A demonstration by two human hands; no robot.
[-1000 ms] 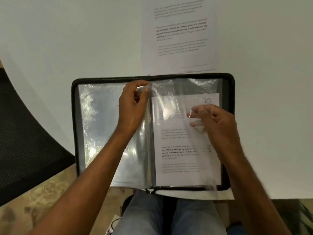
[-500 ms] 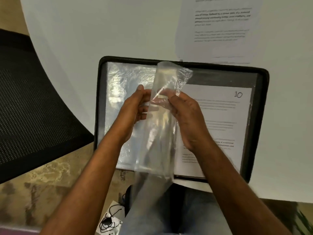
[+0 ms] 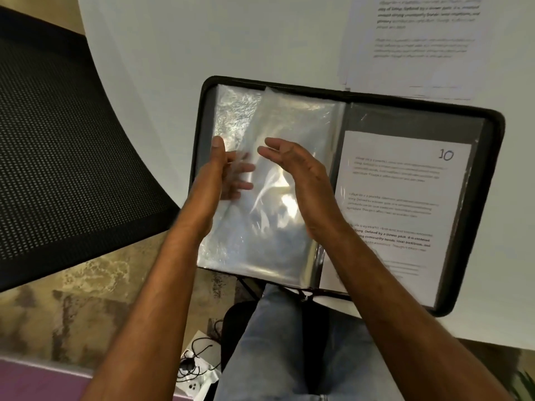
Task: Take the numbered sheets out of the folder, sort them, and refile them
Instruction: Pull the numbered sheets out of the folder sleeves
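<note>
Black zip-edged folder [image 3: 496, 131], dark grey inner lining. Clear glossy plastic sleeves [image 3: 278, 227], silver-white glare. White printed sheet [image 3: 405, 180]: black text, handwritten "10". White table [image 3: 202, 39]. Black mesh chair [image 3: 58, 140], fine dotted weave. Mottled tan-brown floor [image 3: 95, 285]. Blue denim trousers [image 3: 275, 342].

Office: mesh chair [image 3: 72, 146], white desk [image 3: 231, 39]

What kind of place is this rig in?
Probably an office or a home desk. A white table holds an open zip folder and printed sheets, a black mesh chair stands beside it, and the floor is patterned.
</note>
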